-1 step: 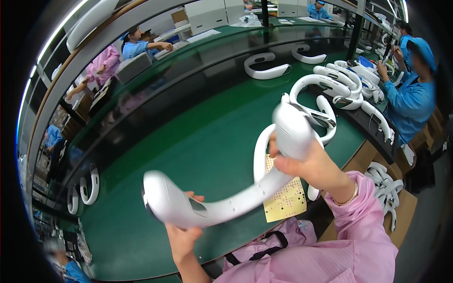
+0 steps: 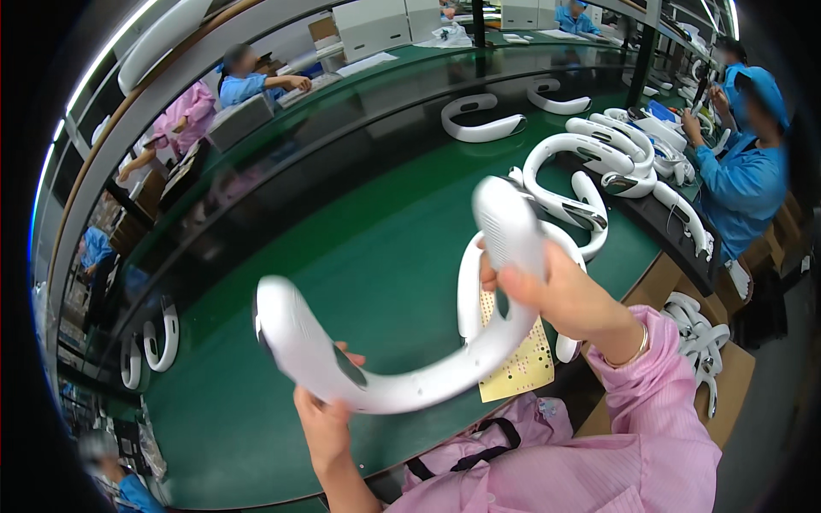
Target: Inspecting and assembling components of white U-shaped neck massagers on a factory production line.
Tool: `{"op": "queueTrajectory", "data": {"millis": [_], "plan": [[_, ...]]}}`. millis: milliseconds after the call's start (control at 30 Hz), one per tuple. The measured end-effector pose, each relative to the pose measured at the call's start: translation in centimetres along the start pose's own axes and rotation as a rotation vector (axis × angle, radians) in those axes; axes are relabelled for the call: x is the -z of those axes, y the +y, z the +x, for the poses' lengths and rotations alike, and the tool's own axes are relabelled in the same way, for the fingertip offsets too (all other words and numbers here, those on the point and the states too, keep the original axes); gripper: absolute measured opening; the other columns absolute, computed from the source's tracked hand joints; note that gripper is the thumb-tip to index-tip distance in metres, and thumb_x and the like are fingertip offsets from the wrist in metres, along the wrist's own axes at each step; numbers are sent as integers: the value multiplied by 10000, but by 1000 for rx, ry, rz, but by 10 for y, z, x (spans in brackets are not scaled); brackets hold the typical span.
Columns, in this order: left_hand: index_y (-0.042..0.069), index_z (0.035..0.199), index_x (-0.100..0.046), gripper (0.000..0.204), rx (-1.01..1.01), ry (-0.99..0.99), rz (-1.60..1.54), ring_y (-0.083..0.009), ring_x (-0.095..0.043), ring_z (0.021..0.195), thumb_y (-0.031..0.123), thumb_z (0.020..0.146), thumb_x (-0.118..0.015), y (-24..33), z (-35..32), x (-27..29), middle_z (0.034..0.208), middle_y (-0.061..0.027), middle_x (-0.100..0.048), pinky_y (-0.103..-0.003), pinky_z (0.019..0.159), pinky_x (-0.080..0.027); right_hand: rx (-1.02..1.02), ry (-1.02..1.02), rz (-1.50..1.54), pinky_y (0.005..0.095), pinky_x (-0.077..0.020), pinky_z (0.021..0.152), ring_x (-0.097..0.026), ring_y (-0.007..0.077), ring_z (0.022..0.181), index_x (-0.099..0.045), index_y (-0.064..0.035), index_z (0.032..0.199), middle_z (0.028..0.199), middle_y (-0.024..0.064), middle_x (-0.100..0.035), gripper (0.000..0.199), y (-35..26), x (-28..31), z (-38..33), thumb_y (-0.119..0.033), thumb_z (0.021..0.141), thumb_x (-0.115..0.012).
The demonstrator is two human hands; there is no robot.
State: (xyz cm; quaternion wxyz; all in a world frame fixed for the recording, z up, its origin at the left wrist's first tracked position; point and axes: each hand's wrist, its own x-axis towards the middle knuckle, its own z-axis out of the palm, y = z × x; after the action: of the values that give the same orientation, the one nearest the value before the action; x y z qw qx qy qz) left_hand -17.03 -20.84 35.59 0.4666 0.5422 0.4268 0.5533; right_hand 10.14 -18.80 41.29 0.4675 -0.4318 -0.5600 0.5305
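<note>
I hold a white U-shaped neck fan (image 2: 428,386) over the bench, its two thick ends raised and its curved band toward me. My left hand (image 2: 325,427) is closed round the left arm of the fan near its bend. The right arm of the fan is gripped by my right hand (image 2: 560,286), thumb on the near side and fingertips partly hidden behind it. Below my right hand lies a yellow sheet (image 2: 517,368) with printed marks. Another white neck fan (image 2: 468,286) rests on the bench behind the held one, partly covered by it.
Several white neck fans (image 2: 590,154) are heaped at the right of the green bench (image 2: 256,410). More stand at the far side and far left. At lower right, a cardboard box (image 2: 727,385) holds white parts. A co-worker in blue (image 2: 744,171) works at the right.
The held neck fan has tilted, its two ends standing more upright. Its right end and my right hand have shifted slightly left. My left hand keeps its hold.
</note>
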Motion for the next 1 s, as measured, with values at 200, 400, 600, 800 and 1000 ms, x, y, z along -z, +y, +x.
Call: {"op": "queueTrajectory", "data": {"millis": [200, 400, 600, 800, 1000], "plan": [[-6, 1001, -469, 583, 355, 100, -502, -156, -488, 622, 557, 907, -352, -1, 24, -17, 664, -59, -458, -292, 564, -442, -406, -79, 470, 232, -452, 666, -489, 79, 798, -375, 4, 1152, 920, 48, -466, 550, 0, -7, 16, -445, 878, -536], [-13, 1104, -453, 607, 401, 143, -485, -166, -527, 695, 550, 916, -328, -21, 38, -13, 744, -59, -498, -284, 608, -479, -393, 6, 281, 278, -483, 633, -531, 120, 740, -406, 0, 1071, 867, 59, -507, 381, 20, -12, 49, -228, 848, -615], [6, 1242, -406, 458, 489, 33, -401, -239, -482, 1104, 356, 948, -415, -70, 36, -32, 1203, -138, -474, -356, 944, -411, -396, 271, 523, 431, -484, 773, -546, 219, 882, -402, 26, 1100, 998, 133, -487, 390, 56, -7, 178, -249, 873, -561], [-56, 1230, -409, 569, 187, -440, 375, -309, -518, 1084, 270, 810, -612, -92, 65, -122, 1197, -219, -484, -358, 901, -428, -544, 117, 389, 512, -409, 944, -391, 368, 1219, -183, 57, 1348, 1343, 283, -295, 570, 85, 33, 229, -294, 948, -384], [-48, 1204, -398, 561, 262, -412, 358, -324, -571, 961, 138, 715, -598, -97, 90, -140, 1078, -236, -547, -368, 834, -444, 1, 71, -288, 305, -494, 825, -583, 187, 964, -517, 42, 1132, 1039, 128, -592, 306, 34, 61, 109, -146, 892, -487]]}}
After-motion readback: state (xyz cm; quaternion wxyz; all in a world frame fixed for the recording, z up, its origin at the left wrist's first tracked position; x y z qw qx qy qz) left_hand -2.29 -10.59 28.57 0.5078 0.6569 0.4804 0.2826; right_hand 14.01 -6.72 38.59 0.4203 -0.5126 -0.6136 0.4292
